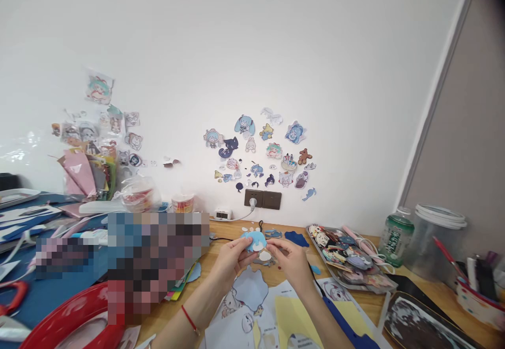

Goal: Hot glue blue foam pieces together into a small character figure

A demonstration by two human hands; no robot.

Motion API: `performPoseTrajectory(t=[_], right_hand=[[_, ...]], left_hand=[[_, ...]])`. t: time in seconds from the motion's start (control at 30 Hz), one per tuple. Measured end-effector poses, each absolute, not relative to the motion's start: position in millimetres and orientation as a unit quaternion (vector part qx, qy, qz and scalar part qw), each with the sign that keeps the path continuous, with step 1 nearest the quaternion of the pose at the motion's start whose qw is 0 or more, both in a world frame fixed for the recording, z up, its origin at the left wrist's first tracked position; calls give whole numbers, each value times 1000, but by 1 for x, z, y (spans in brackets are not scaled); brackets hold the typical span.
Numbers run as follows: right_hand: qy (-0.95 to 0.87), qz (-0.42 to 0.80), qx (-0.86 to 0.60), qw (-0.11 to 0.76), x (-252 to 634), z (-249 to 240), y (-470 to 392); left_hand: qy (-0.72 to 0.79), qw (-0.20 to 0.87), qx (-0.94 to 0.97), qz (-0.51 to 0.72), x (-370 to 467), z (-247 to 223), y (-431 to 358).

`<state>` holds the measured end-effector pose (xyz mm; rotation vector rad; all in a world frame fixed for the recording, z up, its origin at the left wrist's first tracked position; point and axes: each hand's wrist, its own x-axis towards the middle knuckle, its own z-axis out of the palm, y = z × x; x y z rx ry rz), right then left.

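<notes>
A person is holding a light-blue, rounded, flat cutout with a white patch (pixel 255 239) above the light-brown wooden desk (pixel 369 233). The left hand (pixel 237 250) is clamping its left side, the thumb lying on top and the fingers supporting from beneath. The right hand (pixel 291 254) is reaching its right edge with thumb and forefinger close together; whether they are pinching the rim or some tiny piece, one cannot tell. The cutout is looking like thin card or paper, so it is probably handling as very light, fairly stiff yet easily creased, and not especially slippery. A gentle flat pinch near the margin would likely be suiting it best. Below, a pale-blue, wavy-edged flat sheet (pixel 251 288) is lying on white printed papers, near a pale-yellow paper sheet (pixel 284 309).
</notes>
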<state>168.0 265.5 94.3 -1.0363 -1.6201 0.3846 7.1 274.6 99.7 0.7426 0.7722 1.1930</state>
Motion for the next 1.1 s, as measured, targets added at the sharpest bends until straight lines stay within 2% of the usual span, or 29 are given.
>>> performPoseTrajectory(t=[0.47, 0.8, 1.1], right_hand=[[-732, 80, -413, 536, 168, 94, 260], [-740, 97, -405, 528, 168, 98, 260], [-717, 133, -395, 559, 170, 94, 264]], left_hand=[[339, 708, 314, 533, 8, 97, 275], [332, 716, 312, 528, 8, 98, 275], [331, 721, 305, 527, 8, 98, 275]])
